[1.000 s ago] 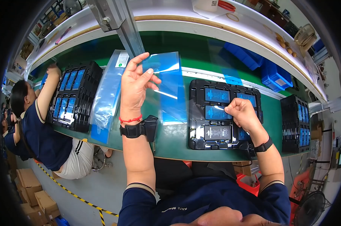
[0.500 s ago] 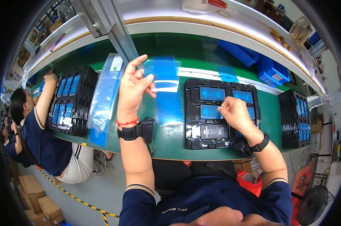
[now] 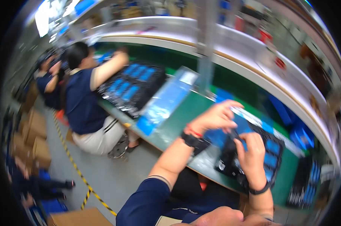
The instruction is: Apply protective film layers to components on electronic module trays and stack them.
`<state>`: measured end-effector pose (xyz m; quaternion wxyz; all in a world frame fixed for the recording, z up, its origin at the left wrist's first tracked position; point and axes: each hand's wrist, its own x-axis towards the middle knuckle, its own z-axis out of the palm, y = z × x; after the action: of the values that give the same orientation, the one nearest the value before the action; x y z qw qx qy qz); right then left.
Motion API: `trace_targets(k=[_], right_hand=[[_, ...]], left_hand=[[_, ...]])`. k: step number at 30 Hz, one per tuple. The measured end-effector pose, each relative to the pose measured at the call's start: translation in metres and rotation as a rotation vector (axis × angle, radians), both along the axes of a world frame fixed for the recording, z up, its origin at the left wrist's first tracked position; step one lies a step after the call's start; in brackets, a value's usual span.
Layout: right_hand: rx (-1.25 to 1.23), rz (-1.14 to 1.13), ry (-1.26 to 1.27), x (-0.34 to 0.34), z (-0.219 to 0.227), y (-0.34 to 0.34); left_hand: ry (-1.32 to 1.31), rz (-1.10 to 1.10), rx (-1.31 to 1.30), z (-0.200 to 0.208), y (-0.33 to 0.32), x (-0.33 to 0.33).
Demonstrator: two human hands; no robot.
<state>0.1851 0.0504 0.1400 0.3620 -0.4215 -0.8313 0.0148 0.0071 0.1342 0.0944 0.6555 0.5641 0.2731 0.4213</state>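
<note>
Both my hands are raised over the green bench, close together above a black plastic tray (image 3: 225, 160), and motion blurs them. My left hand (image 3: 215, 116) has its fingers curled and its thumb turned toward my right hand; what it holds, if anything, is too smeared to name. Just beside it, my right hand (image 3: 252, 152) is closed in a pinch at a small dark piece between the hands, whose kind I cannot tell. Flat blue-faced batteries (image 3: 273, 147) lie in the tray's pockets, partly hidden by my right hand. Blue clear film (image 3: 213, 136) lies beside the tray, under my left forearm.
Left along the bench lie a plastic-film bag (image 3: 170, 100) and a stack of trays (image 3: 153, 81), with a seated person (image 3: 81, 88) working there. More trays (image 3: 300, 184) and a blue bin (image 3: 302, 137) are at right. A metal post (image 3: 205, 56) and shelf edge (image 3: 245, 69) stand behind.
The view has swung left and tilted. My right hand has lifted from the tray's battery, and my left hand has come across to it, so the two now almost meet.
</note>
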Motion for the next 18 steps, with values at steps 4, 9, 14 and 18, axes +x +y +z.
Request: trace_targets(k=[4, 9, 14, 18], right_hand=[[0.030, -0.031, -0.019, -0.002, -0.004, 0.001], [-0.114, -0.074, 0.113, -0.003, -0.014, -0.003], [-0.035, 0.008, 0.112, 0.021, -0.025, -0.002], [-0.052, 0.049, 0.112, 0.023, -0.021, -0.017]], left_hand=[[-0.103, -0.213, 0.134, -0.004, 0.003, 0.020], [-0.163, -0.304, 0.145, -0.009, -0.004, 0.009], [-0.084, -0.238, 0.286, -0.007, -0.024, 0.014], [0.183, 0.006, 0.647, 0.022, -0.071, 0.010]])
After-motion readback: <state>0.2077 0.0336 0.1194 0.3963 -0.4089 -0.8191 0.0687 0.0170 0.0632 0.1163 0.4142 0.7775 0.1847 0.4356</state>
